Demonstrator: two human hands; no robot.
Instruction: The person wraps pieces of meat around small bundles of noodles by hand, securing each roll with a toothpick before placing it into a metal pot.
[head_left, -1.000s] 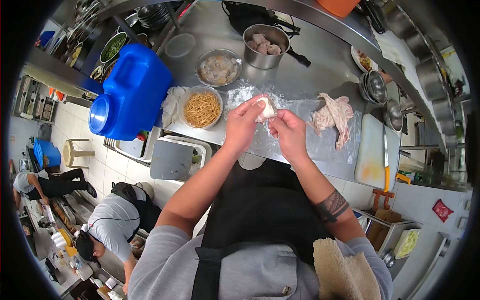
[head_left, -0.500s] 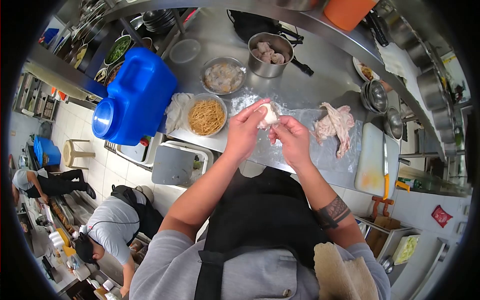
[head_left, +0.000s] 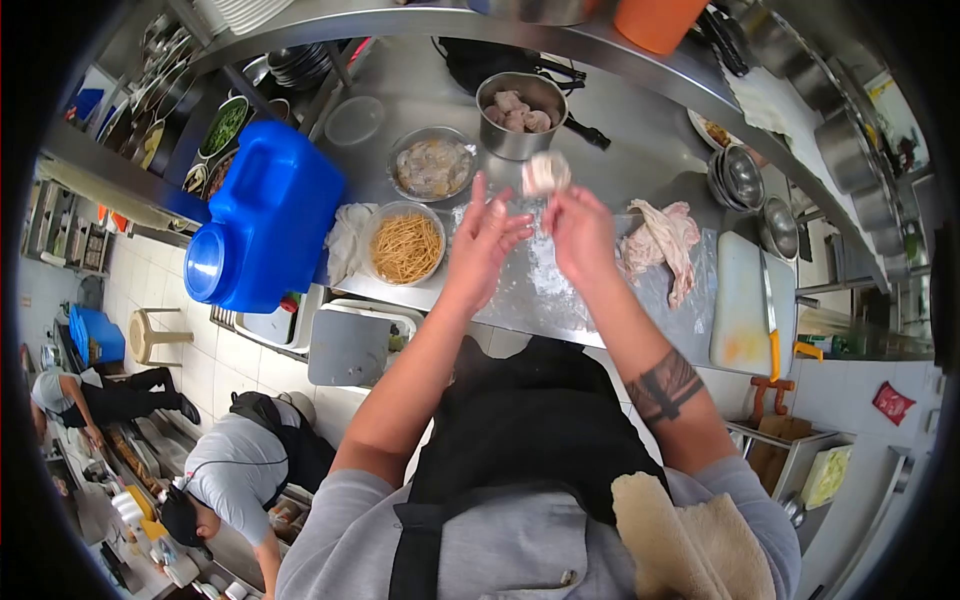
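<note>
A pale, pinkish-white ball (head_left: pixel 547 173), blurred by motion, is at the fingertips of my right hand (head_left: pixel 582 238), close to the near side of the pot. My left hand (head_left: pixel 478 258) is open beside it, fingers apart, with nothing in it. Several similar pinkish balls lie in the steel pot (head_left: pixel 517 146). White powder (head_left: pixel 545 275) dusts the steel table and a clear plastic sheet (head_left: pixel 580 315) under my hands. Right of my right hand lies a pale, raw, skin-like piece (head_left: pixel 660 245).
Left stand a bowl of thin yellow sticks (head_left: pixel 407 245), a bowl of translucent pieces (head_left: pixel 433 165), and a big blue jug (head_left: pixel 270 220). A knife (head_left: pixel 770 315) rests on a white cutting board (head_left: pixel 738 300). A shelf edge (head_left: pixel 560 42) crosses above. Two co-workers (head_left: pixel 235 450) are at lower left.
The ball has moved away from me, toward the pot, with my right hand. My left hand has let go of it and opened. The view has shifted slightly.
</note>
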